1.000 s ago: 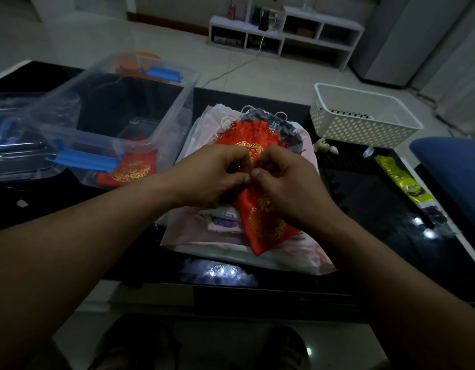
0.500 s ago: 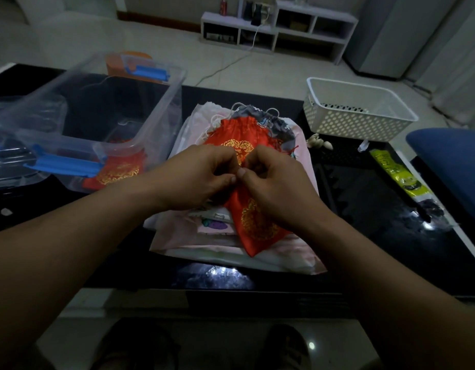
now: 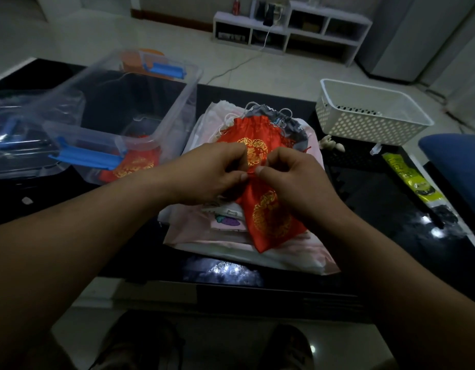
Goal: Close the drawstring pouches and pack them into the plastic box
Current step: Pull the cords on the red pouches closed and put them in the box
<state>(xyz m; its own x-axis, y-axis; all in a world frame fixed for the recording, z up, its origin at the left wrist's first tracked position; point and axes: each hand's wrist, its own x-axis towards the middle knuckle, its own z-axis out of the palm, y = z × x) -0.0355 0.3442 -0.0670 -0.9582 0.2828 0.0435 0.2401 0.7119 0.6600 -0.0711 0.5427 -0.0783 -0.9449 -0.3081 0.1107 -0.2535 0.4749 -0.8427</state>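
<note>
**Both hands pinch the mouth of a red pouch over the pile**

Head view: The left hand [image 3: 215,172] and the right hand [image 3: 292,182] meet in the middle of the frame, fingers curled. Each pinches the top edge of the red pouch [image 3: 271,220] between thumb and forefinger, the two thumb tips almost touching. Whether they grip the cord or the cloth itself is too small to tell. The body of the red pouch, with its gold emblem, hangs below the hands and lies on a pile of pale pouches [image 3: 311,244] on the black counter [image 3: 377,198]. Just behind the hands, on the same pile, lies a second red pouch [image 3: 253,129] with its top gathered, and a grey pouch [image 3: 293,126] lies partly under it.

To the left of the pile stands the clear plastic box [image 3: 177,124], open, with blue latches. A packed pouch [image 3: 135,165], red and gold, lies in its near corner. The box's clear lid [image 3: 30,116] lies farther left.

To the right, at the far edge of the counter, stands a white perforated basket [image 3: 369,121]. A yellow-green packet [image 3: 409,177] lies near the right edge.
</note>
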